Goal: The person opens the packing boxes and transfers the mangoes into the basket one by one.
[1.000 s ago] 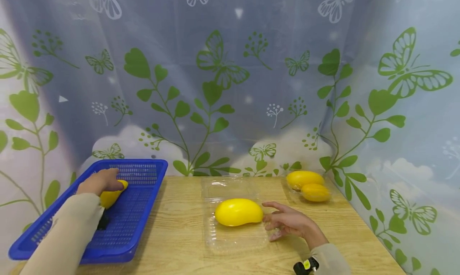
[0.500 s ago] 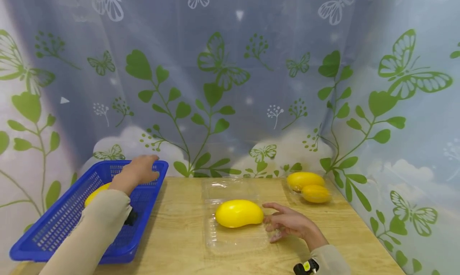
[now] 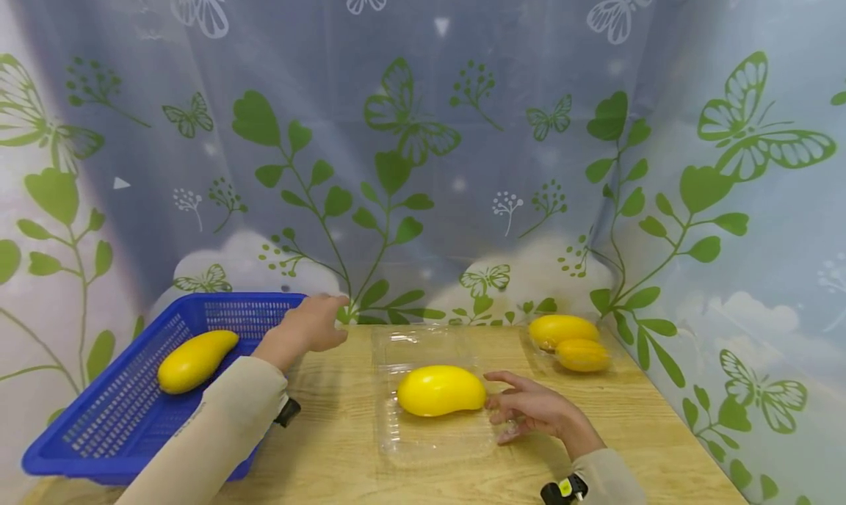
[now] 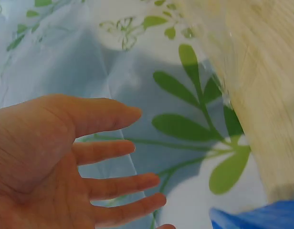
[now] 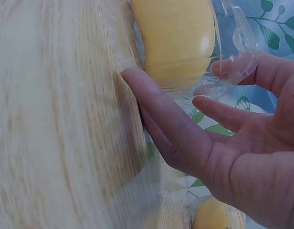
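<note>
My left hand is in the air at the right rim of the blue basket, holding nothing. In the left wrist view its fingers are spread and the palm shows. A yellow mango lies tilted in the basket. On the table, a clear plastic box stands unfolded with another mango in it. My right hand rests at the box's right end, its fingertips at the plastic edge. In the right wrist view, thumb and fingers are spread along that edge.
A clear box with two mangoes in it stands at the back right of the wooden table. A curtain printed with leaves and butterflies hangs behind the table and along its right side.
My left hand has let go of the mango in the basket and moved right, over the basket's right rim. The mango now lies there uncovered. My right hand has not moved.
</note>
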Tool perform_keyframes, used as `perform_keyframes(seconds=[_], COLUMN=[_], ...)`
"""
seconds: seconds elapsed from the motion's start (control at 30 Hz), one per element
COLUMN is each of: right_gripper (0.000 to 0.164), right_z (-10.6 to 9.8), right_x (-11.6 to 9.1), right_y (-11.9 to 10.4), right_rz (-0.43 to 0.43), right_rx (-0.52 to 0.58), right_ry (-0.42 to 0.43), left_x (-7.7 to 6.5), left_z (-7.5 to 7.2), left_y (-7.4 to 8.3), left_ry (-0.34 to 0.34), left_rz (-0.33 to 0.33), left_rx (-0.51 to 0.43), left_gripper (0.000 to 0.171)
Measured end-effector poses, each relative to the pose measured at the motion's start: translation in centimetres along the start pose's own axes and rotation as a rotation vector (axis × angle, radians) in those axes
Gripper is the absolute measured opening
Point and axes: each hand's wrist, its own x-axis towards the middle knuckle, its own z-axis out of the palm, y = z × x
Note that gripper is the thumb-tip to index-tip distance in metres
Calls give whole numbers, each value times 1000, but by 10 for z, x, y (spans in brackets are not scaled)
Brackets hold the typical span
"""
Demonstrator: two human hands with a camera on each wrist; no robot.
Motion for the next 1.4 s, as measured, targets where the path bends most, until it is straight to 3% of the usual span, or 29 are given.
perform_keyframes(seconds=[0.57,1.4], right_gripper=[68,67], right_z=[-1,0], right_x=[0,0], right_y=[0,-1], right_rz=[5,4], right_rx=[-4,-5], right_ry=[2,-2], left_x=[13,23], left_z=[27,45], left_y=[57,91], left_ry=[-43,-170], left_rz=[109,105], left_rx=[-33,-133], left_gripper=[60,61])
